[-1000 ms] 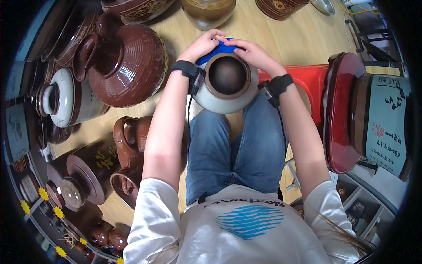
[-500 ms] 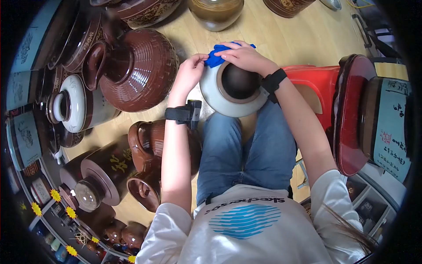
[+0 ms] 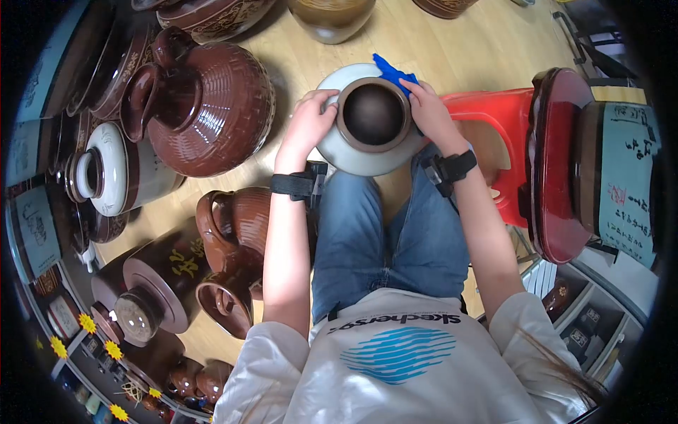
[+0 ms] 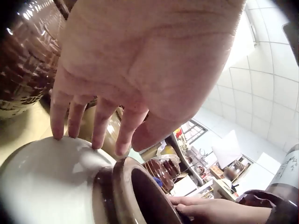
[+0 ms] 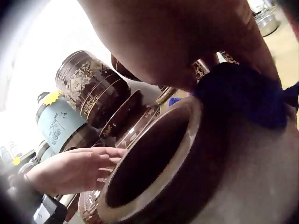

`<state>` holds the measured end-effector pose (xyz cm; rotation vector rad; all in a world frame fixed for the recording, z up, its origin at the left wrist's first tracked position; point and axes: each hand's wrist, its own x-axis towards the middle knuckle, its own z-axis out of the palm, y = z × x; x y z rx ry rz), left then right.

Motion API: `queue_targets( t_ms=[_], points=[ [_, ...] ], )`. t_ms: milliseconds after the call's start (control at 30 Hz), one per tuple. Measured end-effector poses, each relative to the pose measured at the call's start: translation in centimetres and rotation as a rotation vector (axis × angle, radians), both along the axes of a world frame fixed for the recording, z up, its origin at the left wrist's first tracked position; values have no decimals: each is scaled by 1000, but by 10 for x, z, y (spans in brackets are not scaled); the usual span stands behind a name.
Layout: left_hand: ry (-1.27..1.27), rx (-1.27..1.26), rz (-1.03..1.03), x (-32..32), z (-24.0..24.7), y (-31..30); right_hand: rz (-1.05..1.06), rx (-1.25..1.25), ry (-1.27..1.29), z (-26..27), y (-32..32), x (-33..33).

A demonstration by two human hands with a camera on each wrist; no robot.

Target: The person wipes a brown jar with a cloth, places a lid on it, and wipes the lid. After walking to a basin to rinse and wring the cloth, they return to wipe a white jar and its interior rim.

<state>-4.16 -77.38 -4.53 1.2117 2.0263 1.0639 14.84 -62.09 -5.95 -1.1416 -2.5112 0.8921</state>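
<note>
A white jar [image 3: 339,157] with a brown rim [image 4: 122,186] and dark mouth stands by the person's knees. The left hand [image 3: 308,121] rests on the jar's left shoulder; in the left wrist view its straight fingertips [image 4: 96,142] touch the white glaze. At the jar's upper right, the right hand [image 3: 432,116] holds a blue cloth [image 3: 393,73] against the shoulder beside the rim. The cloth [image 5: 243,95] lies bunched under that hand in the right wrist view, one end spreading away from the fingers.
A large brown jug [image 3: 212,109] stands to the left, with a white-topped jar [image 3: 109,169] and more brown pots [image 3: 226,304] around it. On the right are a red stool [image 3: 487,106] and a blue-labelled jar [image 3: 625,184]. A glazed pot [image 3: 332,18] stands beyond on the wooden floor.
The right hand and the cloth have moved from the jar's far side round to its right. The left hand has come off the cloth and onto the jar's left shoulder.
</note>
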Motion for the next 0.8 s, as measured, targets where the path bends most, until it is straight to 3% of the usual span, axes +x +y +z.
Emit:
queue_targets(
  t_ms=[133, 300, 400, 467, 567, 600, 667, 800],
  points=[
    [33, -65, -22, 10, 4, -4, -184, -17, -83, 1, -31, 19],
    [27, -313, -25, 29, 27, 2, -237, 37, 14, -3, -78, 35],
    [175, -266, -83, 40, 11, 4, -306, -67, 107, -4, -105, 38],
    [121, -298, -170, 42, 14, 8, -332, -60, 158, -11, -114, 37],
    [250, -328, -203, 43, 14, 8, -353, -396, 225, -5, -103, 34],
    [263, -325, -205, 39, 12, 8, -371, -704, 262, 5, -96, 46],
    [160, -269, -292, 26, 4, 14, -372, -945, 535, 18, -89, 58],
    [234, -348, -295, 30, 8, 16, -330, -840, 623, 76, -73, 91]
  ],
)
